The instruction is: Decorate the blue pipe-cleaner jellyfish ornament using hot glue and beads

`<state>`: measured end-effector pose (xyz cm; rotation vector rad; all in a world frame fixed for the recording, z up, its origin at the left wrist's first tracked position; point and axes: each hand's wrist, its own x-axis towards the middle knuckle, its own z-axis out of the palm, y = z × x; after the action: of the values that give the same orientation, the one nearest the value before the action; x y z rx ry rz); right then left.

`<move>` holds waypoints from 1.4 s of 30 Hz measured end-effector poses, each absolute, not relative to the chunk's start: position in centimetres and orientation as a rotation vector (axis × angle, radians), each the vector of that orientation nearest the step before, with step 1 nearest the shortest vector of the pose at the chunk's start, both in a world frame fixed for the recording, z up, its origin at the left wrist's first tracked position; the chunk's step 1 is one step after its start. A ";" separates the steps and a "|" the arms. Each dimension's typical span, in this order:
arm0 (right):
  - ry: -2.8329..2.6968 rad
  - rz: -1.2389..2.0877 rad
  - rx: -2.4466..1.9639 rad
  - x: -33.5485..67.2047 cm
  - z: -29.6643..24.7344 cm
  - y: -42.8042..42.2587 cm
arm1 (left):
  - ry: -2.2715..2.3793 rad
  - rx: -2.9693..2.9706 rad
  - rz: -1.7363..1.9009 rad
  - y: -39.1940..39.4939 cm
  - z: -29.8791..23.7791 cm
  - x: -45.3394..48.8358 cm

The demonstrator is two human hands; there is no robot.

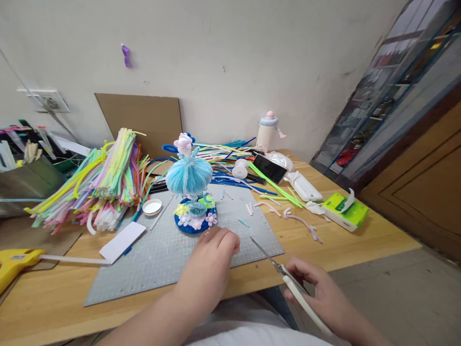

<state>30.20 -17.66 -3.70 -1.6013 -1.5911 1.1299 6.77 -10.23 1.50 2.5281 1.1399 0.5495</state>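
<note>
My right hand (pixel 320 288) grips a pair of scissors (pixel 293 283) by the pale handles at the table's front edge, its blades pointing up and left. My left hand (pixel 216 250) is over the grey cutting mat (pixel 144 278), fingers curled with the back of the hand toward me; what they hold, if anything, is hidden. Just beyond it stands a pipe-cleaner craft (pixel 189 175) with a puffy light blue dome and a pink flower on top. Small flowers sit on its dark blue round base (pixel 187 228). Short pipe-cleaner offcuts (pixel 244 222) lie on the mat to its right.
Left are a bundle of pastel pipe cleaners (pixel 115 178), a yellow glue gun (pixel 18 264), a white card (pixel 122 241) and a small white lid (pixel 151 207). Right are a phone (pixel 270 168), a white power bank (pixel 304 186) and a green tissue pack (pixel 345 211). A bottle (pixel 266 132) stands behind.
</note>
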 end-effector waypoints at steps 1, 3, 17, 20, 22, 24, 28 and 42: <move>-1.597 1.131 -1.599 30.2 -3.7 -17.7 | 1.143 2.525 0.555 -10.2 1.4 6.8; -1.601 1.137 -1.594 30.2 -3.8 -17.7 | 1.140 2.520 0.565 -10.2 1.4 6.8; -1.563 1.189 -1.572 30.3 -3.6 -17.6 | 1.131 2.527 0.545 -10.2 1.4 6.8; -1.565 1.207 -1.567 30.3 -3.6 -17.6 | 1.120 2.526 0.538 -10.2 1.5 6.8; -1.570 1.209 -1.569 30.3 -3.6 -17.7 | 1.119 2.521 0.537 -10.2 1.6 6.8; -1.580 1.212 -1.570 30.4 -3.7 -17.7 | 1.121 2.517 0.542 -10.2 1.6 6.8; -1.603 1.229 -1.574 30.4 -3.5 -17.7 | 1.132 2.512 0.550 -10.3 1.6 6.8; -1.576 1.193 -1.589 30.5 -4.0 -17.5 | 1.126 2.320 0.626 -9.9 1.0 7.0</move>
<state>30.48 -17.49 -4.03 -1.5895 -1.5756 1.1925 6.98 -9.90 0.97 2.3205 1.1255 0.6257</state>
